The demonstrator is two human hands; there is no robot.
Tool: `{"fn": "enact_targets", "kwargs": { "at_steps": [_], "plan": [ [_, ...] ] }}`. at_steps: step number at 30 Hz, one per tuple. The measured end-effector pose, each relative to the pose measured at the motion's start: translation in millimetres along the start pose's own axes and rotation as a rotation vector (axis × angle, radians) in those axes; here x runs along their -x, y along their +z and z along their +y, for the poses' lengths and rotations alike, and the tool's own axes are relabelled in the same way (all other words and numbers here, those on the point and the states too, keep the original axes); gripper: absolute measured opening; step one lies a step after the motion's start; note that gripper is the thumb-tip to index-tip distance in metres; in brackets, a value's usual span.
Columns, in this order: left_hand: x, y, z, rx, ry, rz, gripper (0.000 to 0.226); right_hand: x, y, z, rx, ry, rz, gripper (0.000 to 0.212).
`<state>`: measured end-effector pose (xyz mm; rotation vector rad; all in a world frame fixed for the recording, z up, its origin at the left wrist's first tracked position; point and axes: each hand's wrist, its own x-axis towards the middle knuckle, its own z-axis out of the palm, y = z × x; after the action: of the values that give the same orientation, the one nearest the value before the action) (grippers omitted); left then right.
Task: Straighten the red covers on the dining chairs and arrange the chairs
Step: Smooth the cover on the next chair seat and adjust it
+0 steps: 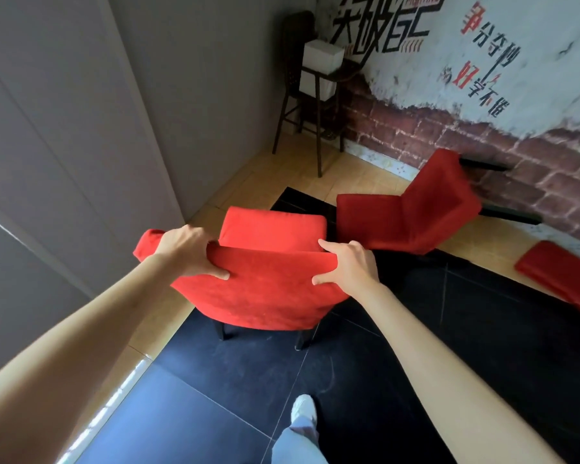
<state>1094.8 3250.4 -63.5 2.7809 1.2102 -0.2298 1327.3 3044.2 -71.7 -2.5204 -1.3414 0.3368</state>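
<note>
A white shoe (302, 407) and a leg in light blue trousers stand on the dark floor tiles (215, 396) at the bottom. Both arms reach out to the top of the near chair's back. The left hand (190, 251) grips the top edge of the red cover (265, 289) near its left corner, with the thumb on the near side and the fingers curled over the far side. The right hand (349, 262) grips the same edge near its right corner in the same way. The near chair (272, 229) stands upright on its dark legs, where the dark tiles meet the tan tiles. Its seat points away from the person, toward the far corner of the room. Behind it on the right, a second red chair (406, 212) lies tipped over, with its black legs pointing at the brick wall (482, 145). Another red piece (559, 276) shows at the right edge. Far back in the corner stands a tall dark stool (312, 105) with a white box (322, 56) on it.
</note>
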Motion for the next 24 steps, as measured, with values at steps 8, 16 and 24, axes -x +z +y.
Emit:
{"fn": "enact_targets", "kwargs": {
  "at_steps": [8, 16, 24],
  "plan": [
    [29.0, 6.5, -27.7, -0.032, 0.018, -0.005, 0.075, 36.3, 14.2, -23.4, -0.118, -0.015, 0.012, 0.088],
    [30.8, -1.0, 11.6, 0.144, 0.159, 0.048, 0.08, 39.9, 0.6, 27.7, -0.433, 0.15, 0.107, 0.087],
    [-20.3, -47.7, 120.3, 0.203, 0.312, 0.07, 0.083, 24.8, -29.2, 109.2, -0.42, 0.217, 0.106, 0.089]
  ]
}}
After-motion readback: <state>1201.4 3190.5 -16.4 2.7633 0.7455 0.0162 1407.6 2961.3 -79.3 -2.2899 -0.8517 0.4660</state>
